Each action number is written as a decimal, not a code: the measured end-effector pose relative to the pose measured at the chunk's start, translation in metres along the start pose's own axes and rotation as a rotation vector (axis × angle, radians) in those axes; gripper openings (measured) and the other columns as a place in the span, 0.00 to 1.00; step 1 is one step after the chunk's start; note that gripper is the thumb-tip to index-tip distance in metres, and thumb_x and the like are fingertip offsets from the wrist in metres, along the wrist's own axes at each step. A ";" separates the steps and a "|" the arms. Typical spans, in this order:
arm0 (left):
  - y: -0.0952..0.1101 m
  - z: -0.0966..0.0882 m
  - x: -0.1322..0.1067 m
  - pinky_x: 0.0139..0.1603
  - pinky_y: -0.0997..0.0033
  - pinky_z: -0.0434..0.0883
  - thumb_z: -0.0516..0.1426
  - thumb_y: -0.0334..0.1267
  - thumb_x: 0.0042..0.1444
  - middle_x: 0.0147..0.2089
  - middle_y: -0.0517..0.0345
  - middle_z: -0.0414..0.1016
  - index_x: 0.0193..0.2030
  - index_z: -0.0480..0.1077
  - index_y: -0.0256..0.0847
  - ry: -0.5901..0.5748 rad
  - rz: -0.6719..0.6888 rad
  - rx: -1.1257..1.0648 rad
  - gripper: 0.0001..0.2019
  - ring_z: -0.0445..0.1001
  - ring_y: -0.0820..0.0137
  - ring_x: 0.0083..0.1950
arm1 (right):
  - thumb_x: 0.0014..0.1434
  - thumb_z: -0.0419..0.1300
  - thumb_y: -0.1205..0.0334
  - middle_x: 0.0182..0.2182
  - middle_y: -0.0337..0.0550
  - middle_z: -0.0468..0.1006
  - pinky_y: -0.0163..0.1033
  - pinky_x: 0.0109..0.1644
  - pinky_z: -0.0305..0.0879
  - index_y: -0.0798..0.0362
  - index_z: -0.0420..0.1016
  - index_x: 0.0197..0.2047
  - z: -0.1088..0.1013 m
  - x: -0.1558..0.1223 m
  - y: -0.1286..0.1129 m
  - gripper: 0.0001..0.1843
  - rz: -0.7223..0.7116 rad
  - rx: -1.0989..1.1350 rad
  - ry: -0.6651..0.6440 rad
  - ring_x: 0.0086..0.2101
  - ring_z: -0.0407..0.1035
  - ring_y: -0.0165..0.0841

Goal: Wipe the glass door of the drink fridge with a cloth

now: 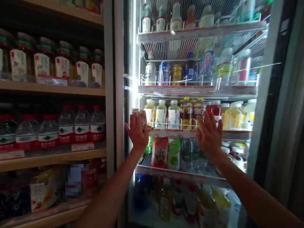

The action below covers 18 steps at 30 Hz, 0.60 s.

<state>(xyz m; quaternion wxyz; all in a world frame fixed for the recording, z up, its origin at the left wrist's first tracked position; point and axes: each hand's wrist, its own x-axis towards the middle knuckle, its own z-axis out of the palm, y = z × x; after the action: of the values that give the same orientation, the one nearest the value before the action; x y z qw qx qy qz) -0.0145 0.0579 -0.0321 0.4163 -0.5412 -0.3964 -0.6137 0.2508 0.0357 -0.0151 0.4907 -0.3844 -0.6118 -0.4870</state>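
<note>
Covering part of a crumpled, pale beige cloth [143, 118], the flat, open left hand [137, 130] is nearer it, at the grey-framed glass door's [264, 104] left side. The right hand [209, 134], open, lies well rightward; cloth axis indeterminate.

Wire racks [201, 32] in the fridge [264, 110] bore bottles [176, 19], with cans [163, 72] among them on the second rack down. To its left, wooden shelves [83, 91] held green-banded bottles [42, 60], red-capped water bottles [82, 123] below, and a bag [44, 193] lower down.
</note>
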 end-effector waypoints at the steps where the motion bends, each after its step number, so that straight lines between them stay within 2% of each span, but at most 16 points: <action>1: 0.009 0.002 0.000 0.68 0.51 0.40 0.46 0.38 0.61 0.66 0.46 0.56 0.66 0.50 0.40 -0.006 0.019 -0.018 0.26 0.47 0.63 0.70 | 0.61 0.50 0.63 0.67 0.44 0.47 0.58 0.65 0.41 0.43 0.40 0.68 0.000 -0.002 0.000 0.35 0.000 0.000 0.000 0.64 0.45 0.43; 2: 0.022 0.005 -0.002 0.69 0.52 0.40 0.45 0.37 0.60 0.66 0.48 0.57 0.66 0.50 0.41 -0.040 0.125 -0.057 0.26 0.46 0.64 0.70 | 0.61 0.50 0.63 0.67 0.43 0.47 0.58 0.65 0.41 0.43 0.40 0.68 0.000 -0.004 0.000 0.35 0.002 0.002 0.002 0.65 0.44 0.43; 4: 0.048 0.012 -0.006 0.69 0.54 0.38 0.46 0.37 0.60 0.64 0.53 0.61 0.65 0.52 0.43 -0.134 0.431 -0.143 0.25 0.46 0.67 0.70 | 0.61 0.50 0.63 0.67 0.43 0.46 0.58 0.65 0.41 0.43 0.40 0.68 0.001 -0.005 -0.001 0.35 -0.001 0.008 0.003 0.65 0.44 0.42; 5: 0.056 0.014 -0.006 0.69 0.55 0.37 0.46 0.38 0.60 0.63 0.54 0.62 0.64 0.54 0.44 -0.165 0.539 -0.168 0.24 0.47 0.67 0.70 | 0.61 0.50 0.63 0.67 0.43 0.46 0.57 0.65 0.41 0.43 0.39 0.68 0.001 -0.004 -0.001 0.35 -0.005 0.010 0.005 0.65 0.44 0.42; 6: 0.058 0.016 -0.004 0.69 0.55 0.36 0.46 0.38 0.60 0.63 0.55 0.63 0.64 0.55 0.44 -0.176 0.579 -0.172 0.24 0.48 0.67 0.69 | 0.61 0.50 0.63 0.67 0.43 0.47 0.57 0.66 0.41 0.42 0.39 0.68 0.000 -0.004 -0.001 0.35 -0.008 0.010 0.007 0.65 0.45 0.41; 7: 0.054 0.016 0.001 0.69 0.55 0.36 0.45 0.39 0.61 0.63 0.54 0.63 0.64 0.55 0.45 -0.172 0.550 -0.157 0.23 0.50 0.67 0.69 | 0.61 0.50 0.63 0.67 0.42 0.47 0.57 0.66 0.41 0.42 0.38 0.68 0.000 -0.005 -0.001 0.36 -0.013 0.010 0.011 0.64 0.45 0.41; 8: 0.045 0.016 0.008 0.69 0.54 0.36 0.45 0.40 0.61 0.64 0.53 0.62 0.64 0.55 0.44 -0.150 0.458 -0.124 0.23 0.51 0.66 0.69 | 0.61 0.50 0.63 0.67 0.42 0.47 0.56 0.66 0.41 0.42 0.37 0.68 -0.001 -0.005 -0.001 0.36 -0.016 0.010 0.012 0.64 0.45 0.41; 11: 0.012 0.012 0.029 0.68 0.49 0.41 0.44 0.41 0.62 0.65 0.47 0.59 0.65 0.52 0.42 -0.006 0.035 -0.002 0.24 0.52 0.63 0.68 | 0.61 0.50 0.64 0.67 0.43 0.47 0.56 0.66 0.42 0.43 0.35 0.68 -0.003 -0.003 -0.001 0.37 -0.027 0.007 0.008 0.64 0.45 0.41; 12: 0.007 0.010 0.033 0.67 0.48 0.43 0.44 0.41 0.62 0.66 0.46 0.58 0.66 0.51 0.41 0.032 -0.060 0.022 0.25 0.51 0.62 0.69 | 0.61 0.50 0.65 0.67 0.44 0.46 0.55 0.66 0.41 0.43 0.35 0.69 -0.003 0.000 -0.001 0.38 -0.041 0.005 0.001 0.64 0.45 0.41; 13: 0.006 0.009 0.033 0.67 0.48 0.45 0.44 0.40 0.62 0.66 0.46 0.57 0.66 0.50 0.41 0.046 -0.081 0.025 0.25 0.49 0.62 0.69 | 0.61 0.50 0.65 0.67 0.44 0.47 0.55 0.66 0.41 0.43 0.35 0.69 -0.004 0.004 -0.001 0.38 -0.058 0.002 -0.003 0.64 0.45 0.41; 14: 0.008 0.009 0.031 0.67 0.50 0.46 0.44 0.39 0.62 0.66 0.46 0.57 0.66 0.51 0.41 0.031 -0.017 0.004 0.25 0.48 0.63 0.69 | 0.61 0.50 0.64 0.67 0.44 0.47 0.55 0.66 0.40 0.44 0.35 0.69 -0.004 0.010 -0.001 0.38 -0.070 -0.002 -0.003 0.64 0.45 0.41; 17: 0.021 0.010 0.024 0.68 0.55 0.45 0.45 0.38 0.61 0.64 0.52 0.61 0.65 0.53 0.43 -0.108 0.449 -0.108 0.24 0.49 0.66 0.69 | 0.61 0.50 0.62 0.67 0.44 0.49 0.56 0.66 0.40 0.44 0.39 0.68 -0.002 0.031 0.004 0.35 -0.039 -0.022 0.023 0.64 0.45 0.42; 18: 0.020 0.010 0.025 0.68 0.55 0.44 0.45 0.39 0.60 0.63 0.53 0.63 0.64 0.54 0.44 -0.142 0.546 -0.123 0.24 0.50 0.67 0.69 | 0.61 0.50 0.62 0.66 0.44 0.49 0.57 0.66 0.40 0.43 0.40 0.68 -0.001 0.037 0.006 0.35 -0.021 -0.031 0.029 0.64 0.46 0.42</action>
<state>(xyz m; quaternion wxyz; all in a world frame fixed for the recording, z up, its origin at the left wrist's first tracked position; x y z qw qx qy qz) 0.0061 0.0587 -0.0056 0.5036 -0.6937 -0.2264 -0.4625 0.2485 0.0355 0.0218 0.4884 -0.3783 -0.6009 -0.5072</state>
